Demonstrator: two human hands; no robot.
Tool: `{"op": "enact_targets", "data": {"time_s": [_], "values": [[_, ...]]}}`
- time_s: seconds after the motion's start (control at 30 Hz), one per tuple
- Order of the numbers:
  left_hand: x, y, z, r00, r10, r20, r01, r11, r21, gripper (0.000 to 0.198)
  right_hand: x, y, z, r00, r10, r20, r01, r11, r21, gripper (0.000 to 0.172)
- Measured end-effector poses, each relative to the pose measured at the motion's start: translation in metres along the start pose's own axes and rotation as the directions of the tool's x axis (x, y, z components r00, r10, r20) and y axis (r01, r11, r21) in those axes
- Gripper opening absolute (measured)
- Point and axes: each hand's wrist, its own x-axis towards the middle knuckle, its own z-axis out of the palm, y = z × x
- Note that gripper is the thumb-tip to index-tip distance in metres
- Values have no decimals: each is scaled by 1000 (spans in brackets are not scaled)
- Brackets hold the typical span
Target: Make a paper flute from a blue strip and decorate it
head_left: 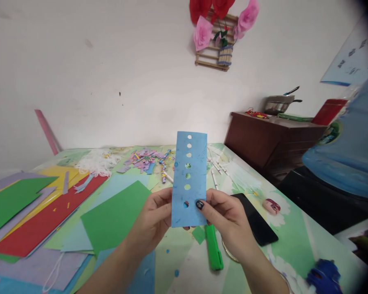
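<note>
Upright in front of me is a blue paper strip (180,196) with a column of several punched holes down its middle. My left hand (153,216) grips its lower left edge, fingers behind the paper. On the lower right side my right hand (225,214) pinches it, the dark-nailed thumb flat on the front beside the lowest hole. Just below the strip lies a green marker-like tool (214,249), close to my right hand. A small green paper square (198,234) sits beside it. Green paper (113,216) lies left of my left hand.
Coloured paper sheets, one red (49,216), cover the table's left side. White stringy shreds (96,162) and purple paper scraps (145,159) lie at the back. On the right are a black tablet-like slab (259,222), a pink case (271,206) and a blue object (324,277).
</note>
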Motion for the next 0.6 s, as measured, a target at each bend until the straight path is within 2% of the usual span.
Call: {"op": "enact_targets", "data": {"time_s": [0.23, 0.6], "values": [[1, -4, -5, 999, 48, 18, -49, 995, 86, 17, -1, 1, -3, 999, 8, -43, -11, 999, -51, 16], [2, -4, -5, 997, 69, 18, -70, 991, 117, 16, -4, 0, -4, 1000, 14, 3, -14, 998, -61, 18]]}}
